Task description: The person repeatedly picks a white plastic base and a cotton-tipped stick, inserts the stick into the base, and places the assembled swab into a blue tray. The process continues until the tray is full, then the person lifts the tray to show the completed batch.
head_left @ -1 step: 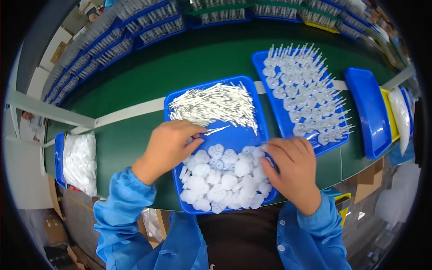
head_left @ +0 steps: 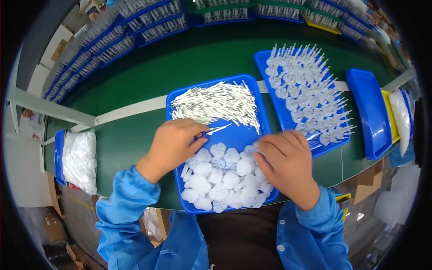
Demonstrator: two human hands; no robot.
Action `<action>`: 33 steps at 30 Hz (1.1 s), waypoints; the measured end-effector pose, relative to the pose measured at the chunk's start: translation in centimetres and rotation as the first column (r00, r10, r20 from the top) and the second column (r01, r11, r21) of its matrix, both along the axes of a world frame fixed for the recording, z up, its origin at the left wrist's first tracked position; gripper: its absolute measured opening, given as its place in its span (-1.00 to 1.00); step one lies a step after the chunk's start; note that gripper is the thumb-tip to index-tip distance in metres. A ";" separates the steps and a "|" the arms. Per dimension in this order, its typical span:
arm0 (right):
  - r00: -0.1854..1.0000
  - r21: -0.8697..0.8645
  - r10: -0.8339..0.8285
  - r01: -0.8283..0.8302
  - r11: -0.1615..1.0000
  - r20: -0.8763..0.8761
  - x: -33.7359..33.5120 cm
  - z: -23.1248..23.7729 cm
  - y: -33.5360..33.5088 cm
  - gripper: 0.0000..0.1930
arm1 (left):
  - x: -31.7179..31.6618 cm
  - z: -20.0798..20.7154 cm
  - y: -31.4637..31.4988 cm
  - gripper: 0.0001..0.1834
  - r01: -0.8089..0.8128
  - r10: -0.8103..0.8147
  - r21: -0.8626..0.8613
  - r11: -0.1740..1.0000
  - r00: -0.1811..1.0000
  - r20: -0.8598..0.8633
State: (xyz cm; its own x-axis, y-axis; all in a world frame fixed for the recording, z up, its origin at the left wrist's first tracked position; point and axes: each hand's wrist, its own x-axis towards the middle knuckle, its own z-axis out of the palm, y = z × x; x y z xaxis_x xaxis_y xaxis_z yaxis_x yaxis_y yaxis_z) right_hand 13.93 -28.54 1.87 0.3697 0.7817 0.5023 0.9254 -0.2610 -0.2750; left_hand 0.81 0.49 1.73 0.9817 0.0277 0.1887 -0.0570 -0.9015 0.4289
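Your left hand (head_left: 174,140) curled by white sticks (head_left: 216,104), right hand (head_left: 288,157) bent over white discs (head_left: 219,177); can't tell if either grips one. Plenty of both left, centre-frame blue tray (head_left: 236,135). Joined pieces (head_left: 297,85) mostly fill another tray (head_left: 280,113), upper right.

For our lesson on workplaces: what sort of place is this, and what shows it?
Probably a factory assembly workshop: a blue tray holds white sticks and scalloped pieces, and more loaded trays line the far side of a green workbench.
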 end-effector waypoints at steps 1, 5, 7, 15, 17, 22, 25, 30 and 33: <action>0.996 0.069 0.057 -0.062 0.996 0.070 0.4 -0.1 2.6 -0.85 | 0.1 -0.4 -0.2 -0.76 -0.016 0.016 0.030 0.999 1.000 0.017; 0.945 -0.118 0.285 -0.269 0.956 0.160 2.2 -2.4 9.5 -0.94 | -0.1 0.0 0.0 -0.80 -0.090 0.087 0.046 0.995 0.995 0.056; 0.919 -0.293 0.324 -0.254 0.922 0.223 2.2 -3.0 11.0 -0.95 | -1.2 0.8 0.8 -0.79 -0.089 0.085 0.079 0.993 0.995 0.047; 0.979 -0.097 0.205 -0.205 0.974 -0.014 2.8 -1.5 10.5 -0.85 | -2.9 0.8 0.7 -0.69 -0.117 0.133 0.239 0.964 0.990 -0.052; 0.978 -0.046 0.181 -0.187 0.981 -0.104 2.4 -1.2 10.1 -0.80 | -2.5 0.7 0.4 -0.67 -0.138 0.168 0.297 0.945 0.983 -0.076; 0.949 -0.021 0.184 -0.195 0.980 -0.257 2.7 -0.6 7.0 -0.77 | -3.2 0.8 2.5 -0.71 0.036 -0.025 0.223 0.974 0.998 -0.052; 0.916 0.006 0.181 -0.191 0.982 -0.358 3.2 -1.4 6.2 -0.76 | -3.4 1.0 3.6 -0.74 0.120 -0.108 0.183 0.976 0.991 -0.074; 0.855 0.027 0.196 -0.209 0.978 -0.480 3.2 -1.8 6.4 -0.77 | -3.0 2.3 3.4 -0.76 0.217 -0.180 0.253 0.943 0.970 -0.162; 0.825 -0.004 0.272 -0.315 0.949 -0.495 2.7 -1.2 7.3 -0.78 | -2.8 2.2 3.0 -0.74 0.220 -0.160 0.309 0.925 0.965 -0.206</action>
State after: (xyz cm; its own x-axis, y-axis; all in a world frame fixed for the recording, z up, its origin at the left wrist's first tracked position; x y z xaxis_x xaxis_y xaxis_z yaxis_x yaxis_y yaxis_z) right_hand 16.67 -21.21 0.63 0.2940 0.9224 0.2505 0.7168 -0.0394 -0.6962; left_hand -1.98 3.45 3.96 0.9803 -0.1967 -0.0185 -0.1926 -0.9724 0.1316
